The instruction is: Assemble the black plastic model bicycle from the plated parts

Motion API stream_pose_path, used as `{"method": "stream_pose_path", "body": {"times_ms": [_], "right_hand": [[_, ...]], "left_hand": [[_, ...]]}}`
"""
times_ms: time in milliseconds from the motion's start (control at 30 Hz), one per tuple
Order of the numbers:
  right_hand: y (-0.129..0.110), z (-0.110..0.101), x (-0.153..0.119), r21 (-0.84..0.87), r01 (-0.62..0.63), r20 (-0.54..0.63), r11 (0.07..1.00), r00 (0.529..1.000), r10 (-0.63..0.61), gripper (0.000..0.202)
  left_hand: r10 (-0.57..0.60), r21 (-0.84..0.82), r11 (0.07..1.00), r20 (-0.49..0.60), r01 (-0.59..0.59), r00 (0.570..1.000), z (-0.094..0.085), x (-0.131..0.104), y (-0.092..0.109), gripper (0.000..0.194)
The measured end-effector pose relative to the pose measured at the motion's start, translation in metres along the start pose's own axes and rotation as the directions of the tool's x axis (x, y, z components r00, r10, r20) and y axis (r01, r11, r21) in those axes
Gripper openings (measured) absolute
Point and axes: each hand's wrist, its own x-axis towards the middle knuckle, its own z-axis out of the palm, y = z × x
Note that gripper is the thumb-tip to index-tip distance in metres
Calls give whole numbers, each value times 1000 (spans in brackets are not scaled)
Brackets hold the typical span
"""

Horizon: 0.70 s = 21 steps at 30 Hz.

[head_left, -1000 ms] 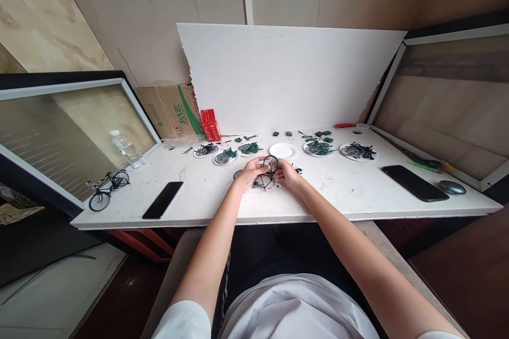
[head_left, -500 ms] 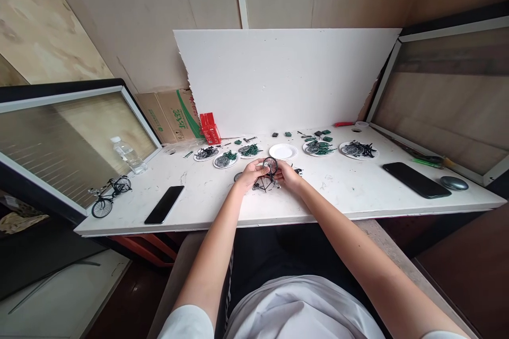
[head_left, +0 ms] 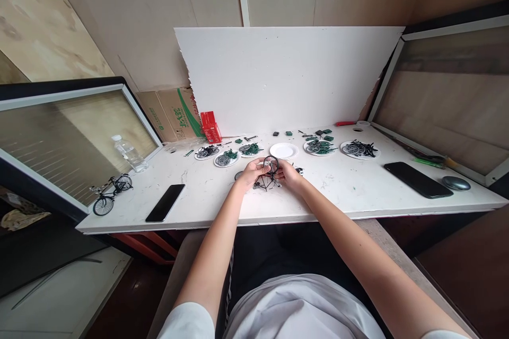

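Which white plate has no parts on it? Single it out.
The fourth plate from the left, just beyond the upright black wheel. Its surface is bare, while the other five plates each hold loose parts.

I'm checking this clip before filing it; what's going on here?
At a white desk, a person's left hand and right hand hold a small black spoked wheel upright between their fingers, just above a dark miniature bicycle frame. Beyond the hands, white plates bear small black and green parts. A black model bicycle stands near the desk's left end, and a phone lies between it and the hands.
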Motion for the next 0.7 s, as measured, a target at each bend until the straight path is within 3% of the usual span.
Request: {"method": "stream_pose_path", "body": {"times_ms": [300, 500, 700], "right_hand": [[-2, -2, -1, -37, 22, 50, 999, 999, -21, 46], [-2, -1, -1, -49, 33, 26, 998, 999, -32, 39], [-3, 0, -2, -93, 44, 76, 995, 996, -37, 33]], "left_hand": [[15, 27, 1000, 18, -16, 1000, -2, 2, -2, 75], [8, 28, 1000, 30, -9, 1000, -2, 2, -1, 77], [7, 32, 999, 31, -8, 999, -2, 2, -1, 77]]}}
